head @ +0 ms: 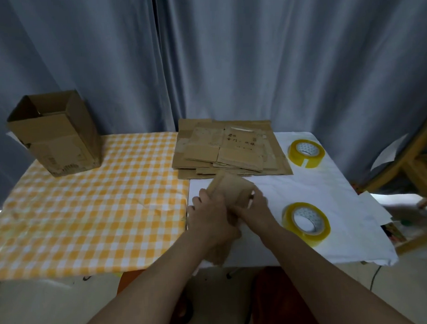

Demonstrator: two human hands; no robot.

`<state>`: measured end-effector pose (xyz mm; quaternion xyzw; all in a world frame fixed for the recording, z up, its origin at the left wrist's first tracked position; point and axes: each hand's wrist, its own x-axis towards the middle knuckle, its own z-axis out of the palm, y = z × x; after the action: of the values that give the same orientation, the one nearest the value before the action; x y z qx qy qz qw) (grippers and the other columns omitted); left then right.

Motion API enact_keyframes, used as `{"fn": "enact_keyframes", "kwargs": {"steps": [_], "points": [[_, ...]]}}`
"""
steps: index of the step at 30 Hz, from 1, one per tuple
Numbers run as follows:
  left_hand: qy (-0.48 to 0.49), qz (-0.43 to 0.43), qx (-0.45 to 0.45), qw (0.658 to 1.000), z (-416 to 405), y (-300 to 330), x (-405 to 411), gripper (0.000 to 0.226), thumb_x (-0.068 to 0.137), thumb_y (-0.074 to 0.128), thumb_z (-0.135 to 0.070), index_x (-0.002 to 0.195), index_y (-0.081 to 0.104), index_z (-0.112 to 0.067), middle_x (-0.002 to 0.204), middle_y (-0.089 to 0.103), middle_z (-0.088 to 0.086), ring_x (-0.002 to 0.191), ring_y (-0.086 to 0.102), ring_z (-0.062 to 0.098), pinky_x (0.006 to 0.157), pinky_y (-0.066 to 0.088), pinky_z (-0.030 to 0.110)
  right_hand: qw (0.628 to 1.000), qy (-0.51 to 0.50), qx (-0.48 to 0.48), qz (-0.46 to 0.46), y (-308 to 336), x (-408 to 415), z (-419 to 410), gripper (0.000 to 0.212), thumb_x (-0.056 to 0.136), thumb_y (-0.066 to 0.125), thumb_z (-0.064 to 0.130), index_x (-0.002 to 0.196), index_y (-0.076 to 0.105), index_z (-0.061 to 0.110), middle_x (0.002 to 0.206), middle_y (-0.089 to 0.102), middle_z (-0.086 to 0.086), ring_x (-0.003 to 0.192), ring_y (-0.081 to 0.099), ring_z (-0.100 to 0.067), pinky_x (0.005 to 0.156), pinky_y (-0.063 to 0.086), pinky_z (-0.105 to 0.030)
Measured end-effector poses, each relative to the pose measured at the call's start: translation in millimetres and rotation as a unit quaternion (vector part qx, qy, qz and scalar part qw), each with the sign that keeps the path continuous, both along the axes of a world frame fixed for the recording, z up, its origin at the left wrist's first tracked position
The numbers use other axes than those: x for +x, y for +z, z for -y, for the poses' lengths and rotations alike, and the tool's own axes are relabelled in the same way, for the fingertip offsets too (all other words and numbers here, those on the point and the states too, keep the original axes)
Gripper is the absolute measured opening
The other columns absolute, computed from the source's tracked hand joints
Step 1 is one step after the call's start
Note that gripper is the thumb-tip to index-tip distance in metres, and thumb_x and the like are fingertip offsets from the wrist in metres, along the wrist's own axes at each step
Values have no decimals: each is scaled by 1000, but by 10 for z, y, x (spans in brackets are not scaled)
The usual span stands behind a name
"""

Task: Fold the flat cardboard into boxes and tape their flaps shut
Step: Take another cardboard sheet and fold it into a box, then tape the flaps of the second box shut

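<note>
A small brown cardboard piece point(232, 189) is held above the white part of the table, blurred by motion. My left hand point(210, 211) grips its left side with fingers curled over the top edge. My right hand point(254, 206) grips its right side. More of the cardboard hangs below my hands near the table's front edge. A pile of flat cardboard blanks point(227, 148) lies behind it at the back of the table. Two rolls of yellowish clear tape lie to the right: one near point(306, 221), one far point(305, 152).
An upright open cardboard box point(54, 133) stands at the back left on the yellow checked cloth point(88, 202). A white sheet point(317, 189) covers the right half. Grey curtains hang behind. A wooden frame point(406, 164) stands off the right edge.
</note>
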<state>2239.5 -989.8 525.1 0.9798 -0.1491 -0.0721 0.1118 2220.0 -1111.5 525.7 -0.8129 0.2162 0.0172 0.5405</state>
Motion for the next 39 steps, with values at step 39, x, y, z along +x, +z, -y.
{"fn": "enact_keyframes", "kwargs": {"steps": [39], "points": [[-167,118,98,974,141,-284,101,83,87,28,-73,153,8,-26,160,9,-1,147,2,33,118,12,51,990,93,11,109,366,-384,1002,14,89,62,10,102,64,7,100,66,-16,90,62,-24,78,49,-32]]}}
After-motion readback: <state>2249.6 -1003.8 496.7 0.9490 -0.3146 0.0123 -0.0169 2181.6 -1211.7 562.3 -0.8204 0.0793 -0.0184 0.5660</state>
